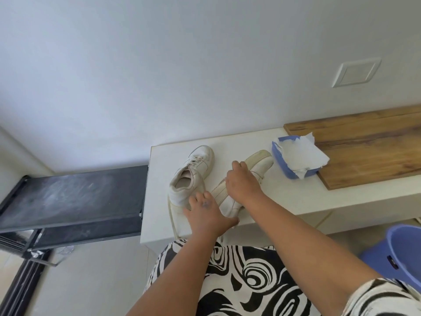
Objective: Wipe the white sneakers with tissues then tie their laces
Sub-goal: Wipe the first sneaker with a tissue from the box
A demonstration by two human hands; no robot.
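Steady the tipped right sneaker [255, 169] with both hands, left hand [208, 214] spread flat, right hand [242, 182] curled over it; then fetch a tissue [300, 156].

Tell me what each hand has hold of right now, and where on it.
Both are on the tipped sneaker: right hand over its middle, left hand at its heel end. No tissue visible in either.

wooden board [369, 147] | blue bucket [403, 254] | black rack [73, 201] | wall plate [355, 73]
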